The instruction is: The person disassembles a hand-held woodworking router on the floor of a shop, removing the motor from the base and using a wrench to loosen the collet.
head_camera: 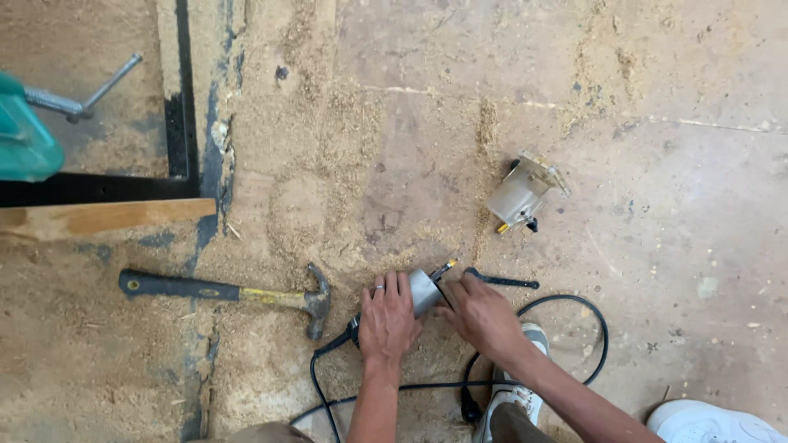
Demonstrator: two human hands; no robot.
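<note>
My left hand (386,316), with a ring on one finger, lies over the silver motor body of a small router (423,290) resting on the dusty floor. My right hand (480,314) is at the tool's nose end, fingers closed by the yellow-tipped collet and a thin black wrench (502,281) that sticks out to the right. The tool's black power cord (574,308) loops around behind my right wrist. The router's clear base (520,194) lies apart, farther up the floor.
A claw hammer (222,293) with black and yellow handle lies to the left. A wooden board (98,218), a black frame edge (176,131) and a teal clamp (25,135) sit at upper left. Sawdust covers the floor. White shoes (706,422) show at the bottom right.
</note>
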